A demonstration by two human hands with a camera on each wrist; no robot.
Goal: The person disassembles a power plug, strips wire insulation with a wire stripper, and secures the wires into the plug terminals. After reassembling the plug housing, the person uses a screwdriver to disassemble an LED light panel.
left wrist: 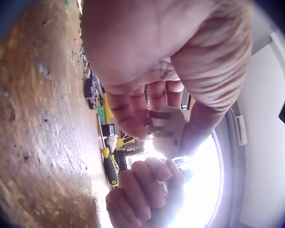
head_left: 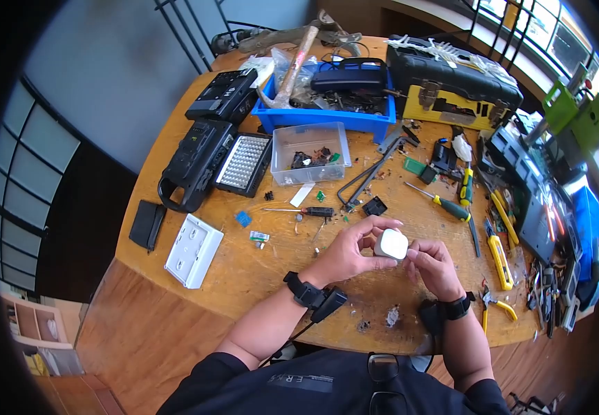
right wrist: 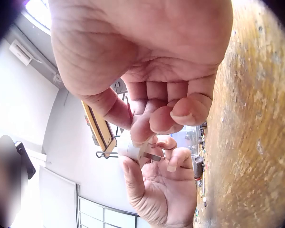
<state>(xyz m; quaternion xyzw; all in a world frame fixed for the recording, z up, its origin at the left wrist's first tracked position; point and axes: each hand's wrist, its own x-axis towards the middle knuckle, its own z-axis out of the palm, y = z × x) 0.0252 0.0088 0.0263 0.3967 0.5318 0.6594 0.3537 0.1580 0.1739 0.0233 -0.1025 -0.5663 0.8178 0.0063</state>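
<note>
A small white plug-in charger with rounded corners is held up over the front of the table. Flat prongs stick out of its back in the left wrist view. My left hand grips it from the left, thumb along the near side and fingers around the far side. From the other side, my right hand has its fingers curled, with thumb and forefinger pinching at the charger's right edge. In the right wrist view those fingertips cover part of the charger.
A white open casing lies at left. Behind the hands are a screwdriver, a clear plastic box and a blue crate with a hammer. At right lie a yellow cutter knife and pliers.
</note>
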